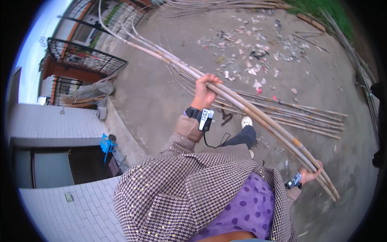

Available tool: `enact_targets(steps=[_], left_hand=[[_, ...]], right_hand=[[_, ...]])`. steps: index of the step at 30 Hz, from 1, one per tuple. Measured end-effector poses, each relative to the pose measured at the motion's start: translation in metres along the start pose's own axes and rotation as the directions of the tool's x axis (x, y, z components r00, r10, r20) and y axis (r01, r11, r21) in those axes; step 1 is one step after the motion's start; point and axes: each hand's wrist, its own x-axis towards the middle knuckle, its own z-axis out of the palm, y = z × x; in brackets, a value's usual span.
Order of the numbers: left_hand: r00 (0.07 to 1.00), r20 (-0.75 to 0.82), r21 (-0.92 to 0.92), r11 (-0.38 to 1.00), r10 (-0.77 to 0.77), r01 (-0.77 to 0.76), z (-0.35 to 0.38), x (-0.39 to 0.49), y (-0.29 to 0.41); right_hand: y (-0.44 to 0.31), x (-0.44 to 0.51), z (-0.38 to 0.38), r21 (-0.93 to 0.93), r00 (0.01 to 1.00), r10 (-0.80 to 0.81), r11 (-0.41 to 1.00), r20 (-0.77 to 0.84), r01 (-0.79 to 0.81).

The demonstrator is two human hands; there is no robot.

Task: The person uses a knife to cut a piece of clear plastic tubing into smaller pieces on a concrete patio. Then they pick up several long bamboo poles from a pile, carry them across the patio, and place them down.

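A bundle of long, thin, pale poles (242, 106) with orange-brown patches runs slantwise across the view in front of me. Around its middle my left hand (207, 90) is closed, palm under the poles and fingers curled over. Close to the near lower end, my right hand (310, 174) grips the same bundle, with short pole ends sticking out past it. Towards the upper left the far ends spread apart and bend. Below the bundle, similar poles (314, 121) lie side by side on the concrete ground. Their material I cannot tell.
Torn scraps (254, 57) litter the concrete. A rusty brown object (226, 117) lies near my shoe (246, 121). More long poles (223, 4) are piled at the far edge. To the left stand a metal gate (84, 57), a blue stool (107, 143) and a white-tiled wall (75, 211).
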Motion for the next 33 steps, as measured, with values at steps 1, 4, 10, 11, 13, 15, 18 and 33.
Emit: enact_targets(steps=[1, 4, 10, 11, 13, 15, 18, 33], left_hand=[[1.0, 0.026, -0.006, 1.0, -0.017, 0.017, -0.005, 0.009, 0.001], [0.881, 0.397, 0.534, 0.715, 0.259, -0.451, -0.023, 0.032, 0.007], [0.981, -0.192, 0.1, 0.994, -0.025, 0.045, -0.071, 0.113, 0.028], [0.97, -0.244, 0.031, 0.999, -0.015, 0.024, -0.081, 0.125, 0.028], [0.963, -0.268, 0.042, 0.998, -0.024, 0.036, -0.099, 0.148, 0.038], [0.964, -0.265, -0.048, 0.999, -0.01, -0.003, -0.122, 0.16, 0.034], [0.976, -0.207, -0.073, 0.996, -0.065, 0.05, -0.163, 0.175, 0.004], [0.632, -0.669, 0.051, 0.824, -0.392, 0.564, -0.359, 0.203, -0.435]], right_hand=[[0.002, -0.003, 0.008, -0.019, 0.998, -0.023, 1.0, -0.053, 0.022], [0.017, -0.011, 0.035, -0.039, 0.991, 0.121, 0.992, -0.055, -0.123], [0.09, 0.013, 0.094, 0.066, 0.958, 0.25, 0.968, -0.142, -0.243], [0.099, 0.024, 0.106, 0.104, 0.955, 0.256, 0.965, -0.148, -0.242], [0.127, 0.048, 0.135, 0.036, 0.955, 0.288, 0.958, -0.076, -0.286], [0.143, 0.075, 0.155, 0.023, 0.956, 0.295, 0.955, 0.015, -0.295], [0.174, 0.119, 0.17, 0.054, 0.919, 0.395, 0.918, -0.021, -0.393], [0.227, 0.381, -0.03, -0.176, 0.877, 0.478, 0.86, -0.048, -0.479]])
